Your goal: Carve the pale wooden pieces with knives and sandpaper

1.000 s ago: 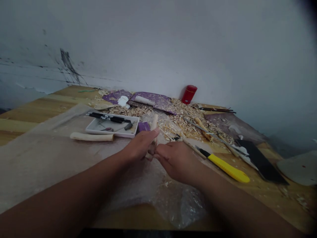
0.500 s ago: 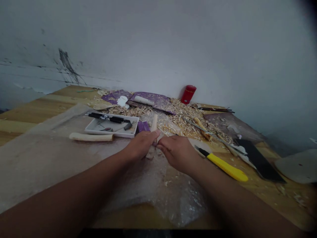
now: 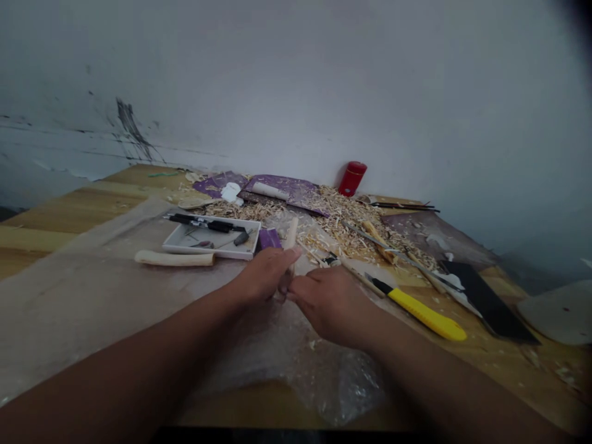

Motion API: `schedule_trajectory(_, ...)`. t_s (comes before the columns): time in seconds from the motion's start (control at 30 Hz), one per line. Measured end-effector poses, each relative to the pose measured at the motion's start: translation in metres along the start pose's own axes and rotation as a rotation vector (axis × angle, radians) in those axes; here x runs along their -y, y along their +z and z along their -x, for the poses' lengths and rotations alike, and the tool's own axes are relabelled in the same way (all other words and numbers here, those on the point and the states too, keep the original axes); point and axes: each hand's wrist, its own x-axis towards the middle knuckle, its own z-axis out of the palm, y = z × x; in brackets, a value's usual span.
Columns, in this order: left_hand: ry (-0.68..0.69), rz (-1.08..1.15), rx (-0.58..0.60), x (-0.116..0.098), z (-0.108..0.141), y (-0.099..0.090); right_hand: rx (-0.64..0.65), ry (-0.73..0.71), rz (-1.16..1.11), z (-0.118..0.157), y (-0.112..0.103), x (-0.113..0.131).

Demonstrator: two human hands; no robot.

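My left hand (image 3: 269,271) is closed around a pale wooden stick (image 3: 291,233), whose upper end points away from me above the thumb. My right hand (image 3: 330,302) sits just right of it with bent fingers pinched together by the stick's lower end. What those fingers hold is hidden. Both hands are over a sheet of clear plastic wrap (image 3: 250,345). To the right of my right hand lies a yellow utility knife (image 3: 425,314), its blade end toward the hand. Beyond the left hand is a small purple piece (image 3: 269,238).
A white tray (image 3: 210,251) holds black pens and small tools; a curved wooden piece (image 3: 176,258) lies before it. Wood shavings (image 3: 345,213) heap toward the wall near a red canister (image 3: 353,179). At right are a long file (image 3: 402,253) and a black strip (image 3: 490,302).
My right hand has moved down toward me and slightly left, uncovering a thin stick and a dark item behind it. The left hand still grips the wooden stick. The view has shifted slightly.
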Motion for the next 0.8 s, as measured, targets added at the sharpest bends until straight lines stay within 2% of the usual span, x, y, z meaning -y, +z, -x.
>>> schedule_trajectory(0.2, -0.020, 0.044, 0.033, 0.003, -0.003, -0.001, -0.047, 0.112, 0.046, -0.002, 0.005, -0.003)
schedule_trajectory(0.37, -0.002, 0.019, 0.004, 0.004, -0.002, -0.001, -0.065, -0.012, 0.022, 0.001, 0.005, 0.001)
schedule_trajectory(0.57, -0.080, 0.093, 0.072, 0.002, 0.000, 0.000, -0.142, 0.052, 0.081, -0.001, 0.011, -0.003)
schedule_trajectory(0.8, -0.005, 0.019, -0.016, -0.001, 0.000, -0.004, -0.149, -0.028, 0.053, 0.000, 0.009, 0.002)
